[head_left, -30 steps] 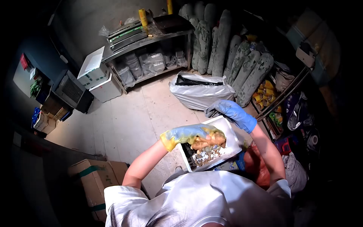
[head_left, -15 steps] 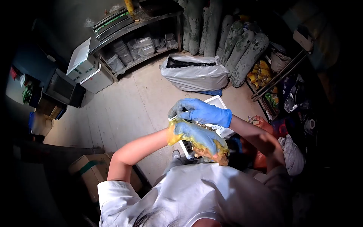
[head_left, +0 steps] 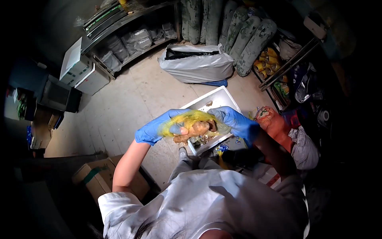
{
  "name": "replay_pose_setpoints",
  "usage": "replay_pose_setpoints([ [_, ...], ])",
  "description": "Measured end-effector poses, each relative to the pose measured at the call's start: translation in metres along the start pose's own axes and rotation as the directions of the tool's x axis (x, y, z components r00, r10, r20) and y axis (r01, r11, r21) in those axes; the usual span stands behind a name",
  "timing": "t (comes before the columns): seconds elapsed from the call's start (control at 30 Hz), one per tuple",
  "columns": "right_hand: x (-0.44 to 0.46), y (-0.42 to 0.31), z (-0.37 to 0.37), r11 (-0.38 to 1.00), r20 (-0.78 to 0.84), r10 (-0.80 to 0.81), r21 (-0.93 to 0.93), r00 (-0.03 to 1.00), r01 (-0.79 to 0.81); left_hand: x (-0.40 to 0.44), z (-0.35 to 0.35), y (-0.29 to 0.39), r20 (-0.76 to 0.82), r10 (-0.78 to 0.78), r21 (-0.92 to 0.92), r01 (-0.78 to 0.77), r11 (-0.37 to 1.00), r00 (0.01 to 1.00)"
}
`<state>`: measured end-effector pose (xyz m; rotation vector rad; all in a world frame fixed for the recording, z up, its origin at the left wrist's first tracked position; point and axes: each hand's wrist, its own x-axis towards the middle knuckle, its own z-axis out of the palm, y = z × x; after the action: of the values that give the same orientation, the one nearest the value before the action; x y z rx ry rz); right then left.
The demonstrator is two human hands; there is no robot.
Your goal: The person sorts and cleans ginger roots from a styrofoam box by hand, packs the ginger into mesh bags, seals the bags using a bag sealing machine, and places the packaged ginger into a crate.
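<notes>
My left hand (head_left: 163,125), in a blue glove, is closed round brown ginger-like pieces (head_left: 197,128), with its thumb on them. A yellow mesh bag (head_left: 191,116) lies over the fingers and stretches across to my right hand (head_left: 234,121). That hand, also gloved in blue, pinches the mesh at the right end of the pieces. Below both hands is a white foam box (head_left: 228,96) with small bits and crumbs inside; the hands hide part of it.
A grey-white plastic sack (head_left: 199,65) lies on the floor ahead, near long pale-green gourds (head_left: 254,46). At right are a red bag (head_left: 272,126) and a white sack (head_left: 305,149). A cardboard box (head_left: 97,177) stands at lower left.
The yellow mesh, earlier round my left wrist, now covers that hand's fingers and the pieces. My right hand has moved from the left wrist to the right end of the pieces.
</notes>
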<state>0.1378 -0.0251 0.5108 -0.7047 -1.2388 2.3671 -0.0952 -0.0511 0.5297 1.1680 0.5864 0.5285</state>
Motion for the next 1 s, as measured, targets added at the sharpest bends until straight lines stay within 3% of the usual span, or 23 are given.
replay_pose_setpoints([
  [0.03, -0.005, 0.022, -0.008, 1.000, -0.012, -0.001, 0.004, 1.000, 0.001, -0.001, 0.003, -0.007, -0.077, 0.052, -0.024, -0.054, 0.998, 0.996],
  [0.07, -0.009, 0.060, -0.026, 0.996, -0.153, -0.086, -0.023, 0.984, 0.084, -0.003, 0.011, -0.021, -0.156, 0.051, -0.093, -0.066, 0.993, 0.986],
  [0.13, -0.017, 0.081, -0.022, 0.966, -0.240, -0.082, 0.219, 0.967, 0.136, 0.001, 0.026, -0.038, -0.219, 0.079, -0.183, -0.121, 0.976, 0.972],
  [0.17, -0.028, 0.085, -0.020, 0.986, -0.190, -0.157, 0.021, 0.969, 0.164, 0.002, 0.032, -0.050, -0.289, 0.096, -0.265, -0.176, 0.948, 0.953],
  [0.2, -0.031, 0.089, -0.009, 0.954, -0.154, -0.124, 0.254, 0.980, 0.161, 0.002, 0.025, -0.092, -0.286, 0.058, -0.539, -0.210, 0.816, 0.956],
  [0.23, -0.030, 0.096, 0.005, 0.869, -0.111, -0.107, 0.472, 0.988, 0.147, 0.001, 0.034, -0.099, -0.267, 0.044, -0.549, -0.189, 0.814, 0.963],
  [0.3, -0.022, 0.144, 0.017, 0.756, -0.259, -0.146, 0.593, 0.955, 0.277, 0.005, 0.048, -0.109, -0.537, 0.077, -0.689, -0.490, 0.534, 0.840],
  [0.37, -0.023, 0.134, 0.047, 0.655, -0.239, 0.024, 0.738, 0.971, 0.166, 0.006, 0.049, -0.120, -0.668, 0.115, -0.581, -0.612, 0.536, 0.735],
  [0.4, -0.010, 0.199, 0.029, 0.560, -0.188, 0.077, 0.821, 0.979, 0.113, 0.003, 0.048, -0.117, -0.661, 0.108, -0.514, -0.553, 0.656, 0.742],
  [0.43, -0.008, 0.184, 0.041, 0.443, -0.245, 0.139, 0.882, 0.960, 0.161, -0.001, 0.046, -0.114, -0.656, 0.101, -0.435, -0.484, 0.760, 0.748],
  [0.47, 0.000, 0.184, 0.042, 0.490, -0.278, 0.129, 0.852, 0.952, 0.183, -0.002, 0.044, -0.118, -0.652, 0.084, -0.446, -0.471, 0.761, 0.753],
  [0.53, 0.001, 0.189, 0.044, 0.526, -0.315, 0.127, 0.825, 0.940, 0.206, 0.000, 0.039, -0.126, -0.710, 0.138, -0.098, -0.291, 0.952, 0.691],
  [0.63, -0.008, 0.182, 0.050, 0.524, -0.320, 0.193, 0.833, 0.928, 0.178, 0.007, 0.042, -0.124, -0.752, 0.132, -0.057, -0.263, 0.963, 0.645],
  [0.7, -0.015, 0.164, 0.045, 0.746, -0.354, 0.336, 0.665, 0.873, -0.017, -0.005, 0.031, -0.147, -0.761, 0.148, 0.008, -0.219, 0.976, 0.631],
  [0.73, -0.014, 0.161, 0.037, 0.677, -0.367, 0.414, 0.736, 0.833, -0.012, -0.009, 0.031, -0.147, -0.748, 0.193, 0.031, -0.257, 0.966, 0.634],
  [0.77, -0.021, 0.182, 0.022, 0.661, -0.411, 0.297, 0.740, 0.862, 0.125, -0.013, 0.032, -0.146, -0.734, 0.241, 0.057, -0.296, 0.954, 0.635],
  [0.8, -0.024, 0.165, 0.020, 0.805, -0.470, 0.196, 0.579, 0.861, 0.133, -0.017, 0.034, -0.143, -0.723, 0.161, -0.055, -0.288, 0.956, 0.672],
  [0.87, -0.028, 0.133, 0.025, 0.912, -0.498, 0.078, 0.385, 0.864, 0.140, -0.014, 0.042, -0.134, -0.714, 0.177, -0.047, -0.298, 0.953, 0.678],
  [0.93, -0.031, 0.120, 0.034, 0.853, -0.598, 0.132, 0.475, 0.790, 0.217, -0.010, 0.050, -0.122, -0.676, 0.185, -0.006, -0.256, 0.967, 0.713],
  [0.97, -0.029, 0.132, 0.030, 0.737, -0.521, 0.274, 0.654, 0.809, 0.171, -0.010, 0.048, -0.126, -0.648, 0.229, 0.063, -0.248, 0.967, 0.726],
  [1.0, -0.032, 0.136, 0.036, 0.800, -0.577, 0.167, 0.554, 0.799, 0.232, -0.013, 0.043, -0.132, -0.635, 0.199, 0.000, -0.258, 0.966, 0.746],
])
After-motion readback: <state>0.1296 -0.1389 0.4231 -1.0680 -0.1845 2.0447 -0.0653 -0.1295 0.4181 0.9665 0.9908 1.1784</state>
